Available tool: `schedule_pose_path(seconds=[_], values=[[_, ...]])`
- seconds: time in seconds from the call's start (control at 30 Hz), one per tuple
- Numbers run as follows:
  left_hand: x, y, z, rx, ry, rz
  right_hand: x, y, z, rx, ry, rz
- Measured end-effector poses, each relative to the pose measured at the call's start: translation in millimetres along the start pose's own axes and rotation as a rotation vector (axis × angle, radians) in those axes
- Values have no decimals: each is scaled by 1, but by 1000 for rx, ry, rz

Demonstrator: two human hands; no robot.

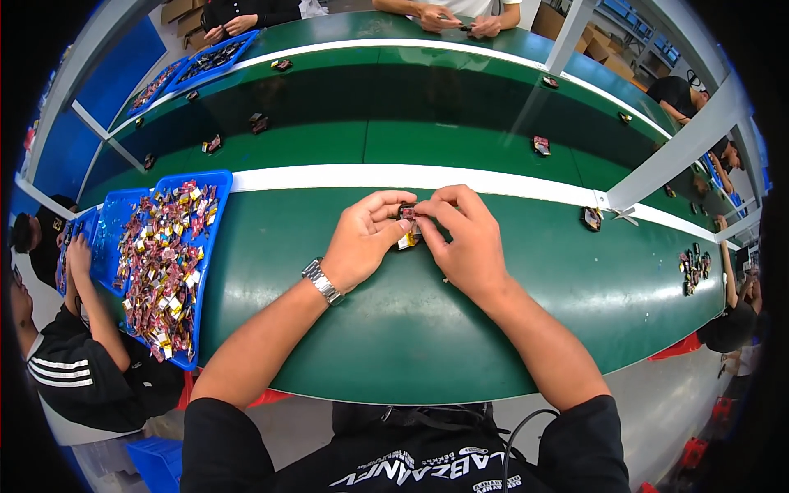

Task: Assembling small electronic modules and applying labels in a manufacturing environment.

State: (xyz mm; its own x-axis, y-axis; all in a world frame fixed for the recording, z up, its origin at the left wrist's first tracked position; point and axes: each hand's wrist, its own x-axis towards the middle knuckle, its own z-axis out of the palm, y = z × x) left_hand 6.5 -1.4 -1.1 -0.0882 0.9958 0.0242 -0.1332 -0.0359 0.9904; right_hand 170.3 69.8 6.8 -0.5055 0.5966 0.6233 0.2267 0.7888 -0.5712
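Over the near green worktop, my two hands meet around a small electronic assembly [408,211]. It shows a dark red circuit board in a black shell, with a yellow and white piece hanging below. My left hand [366,237] is closed on its left side, thumb and fingers pinching it; a metal watch [321,280] is on that wrist. My right hand [467,240] pinches the right side with thumb and forefinger. Fingertips partly hide the assembly, so its finer parts cannot be made out.
A blue tray [215,215] heaped with small red boards and yellow-white pieces stands at my left. Beyond the white rail [353,176], scattered assemblies lie on a green belt [329,146]. A grey post [682,140] rises at right. Co-workers sit left, right and opposite.
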Motion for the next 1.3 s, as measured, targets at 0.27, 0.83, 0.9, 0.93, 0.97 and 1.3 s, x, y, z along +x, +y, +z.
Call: schedule_pose_path(seconds=[0.27,0.83,0.9,0.93,0.97,1.3], values=[[1,4,-2,-174,-25,-112,1,-10,-5,-197,-91,-67],[0,7,-2,-137,-45,-96,7,0,-23,-2,-306,-22],[0,5,-3,-132,-28,-94,7,-2,-23,34,-288,26],[1,-1,-7,-150,-56,-59,9,-4,-24,20,-286,33],[1,-3,-9,-169,-83,-24,10,-5,-24,7,-285,41],[1,-1,-6,-114,-102,-57,9,3,-27,105,-295,82]])
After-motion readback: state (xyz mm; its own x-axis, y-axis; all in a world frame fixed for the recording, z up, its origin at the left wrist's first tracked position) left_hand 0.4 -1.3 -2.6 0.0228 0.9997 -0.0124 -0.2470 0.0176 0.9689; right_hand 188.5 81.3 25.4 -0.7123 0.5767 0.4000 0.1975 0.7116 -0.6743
